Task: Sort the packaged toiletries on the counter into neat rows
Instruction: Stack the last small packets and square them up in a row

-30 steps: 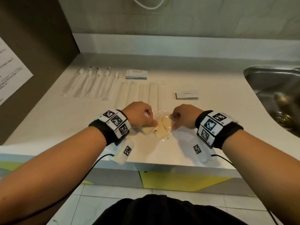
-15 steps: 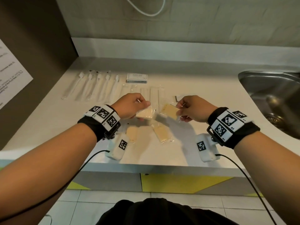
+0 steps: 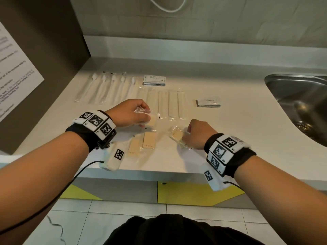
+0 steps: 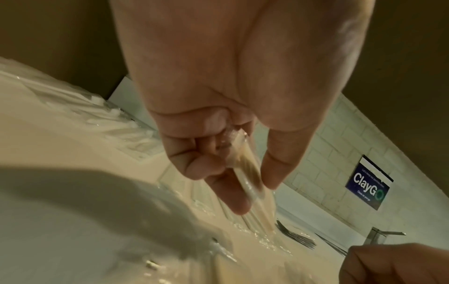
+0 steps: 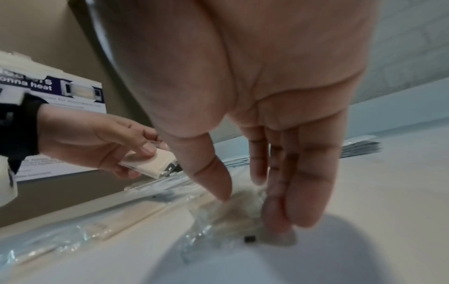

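My left hand (image 3: 146,119) pinches a small beige packet in clear wrap (image 3: 153,120) just above the counter (image 3: 230,138). The left wrist view shows that packet (image 4: 248,173) edge-on between thumb and fingers. My right hand (image 3: 184,137) has thumb and fingertips on a second, crumpled packet (image 3: 177,135) lying on the counter; the right wrist view shows this packet (image 5: 243,207) between thumb and fingers. Two more beige packets (image 3: 134,147) (image 3: 149,140) lie side by side near the front edge.
At the back left lies a row of wrapped toothbrushes (image 3: 106,87), with long flat packets (image 3: 169,103) to their right. Conditioner sachets (image 3: 154,80) and toothpaste sachets (image 3: 208,102) sit in small stacks. A steel sink (image 3: 300,106) is at the right.
My right hand has come down and toward me, bringing its packet from the air onto the counter. The left hand still holds its packet, now farther from the right hand.
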`<state>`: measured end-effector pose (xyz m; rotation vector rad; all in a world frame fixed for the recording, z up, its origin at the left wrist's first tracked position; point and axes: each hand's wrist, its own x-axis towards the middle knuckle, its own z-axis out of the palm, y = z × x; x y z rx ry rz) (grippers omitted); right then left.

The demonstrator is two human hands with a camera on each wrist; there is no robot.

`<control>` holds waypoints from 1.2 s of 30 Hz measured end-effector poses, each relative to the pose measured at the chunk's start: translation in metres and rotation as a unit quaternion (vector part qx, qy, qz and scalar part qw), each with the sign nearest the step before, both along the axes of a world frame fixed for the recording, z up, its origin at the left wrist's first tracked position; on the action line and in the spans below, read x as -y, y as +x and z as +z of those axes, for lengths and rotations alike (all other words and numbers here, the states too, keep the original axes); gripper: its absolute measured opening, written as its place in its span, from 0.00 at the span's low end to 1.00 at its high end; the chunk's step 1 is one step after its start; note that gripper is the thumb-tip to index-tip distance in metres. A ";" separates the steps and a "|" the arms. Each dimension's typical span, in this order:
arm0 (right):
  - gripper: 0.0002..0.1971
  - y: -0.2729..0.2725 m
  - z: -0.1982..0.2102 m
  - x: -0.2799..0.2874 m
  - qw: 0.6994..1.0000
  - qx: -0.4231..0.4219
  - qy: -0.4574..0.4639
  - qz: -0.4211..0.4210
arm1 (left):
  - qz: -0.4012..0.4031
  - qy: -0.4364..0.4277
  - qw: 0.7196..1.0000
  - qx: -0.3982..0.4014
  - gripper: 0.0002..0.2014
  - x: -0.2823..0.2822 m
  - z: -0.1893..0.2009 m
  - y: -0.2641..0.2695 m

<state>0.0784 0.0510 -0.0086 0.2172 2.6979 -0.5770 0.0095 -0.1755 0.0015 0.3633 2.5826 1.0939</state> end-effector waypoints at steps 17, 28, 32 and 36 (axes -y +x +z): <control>0.21 -0.009 -0.001 0.032 0.998 -0.035 -0.021 0.052 | 0.087 0.102 0.989 0.063 0.17 0.040 -0.009 0.022; 0.27 -0.036 0.035 0.076 0.968 -0.077 -0.188 0.144 | 0.153 0.288 0.933 0.151 0.11 0.046 -0.003 0.027; 0.26 -0.045 0.033 0.097 0.961 -0.107 -0.201 0.159 | 0.135 0.300 0.930 0.162 0.21 0.046 0.000 0.029; 0.25 -0.048 0.029 0.107 0.955 -0.140 -0.209 0.155 | 0.108 0.299 0.937 0.145 0.19 0.049 -0.002 0.029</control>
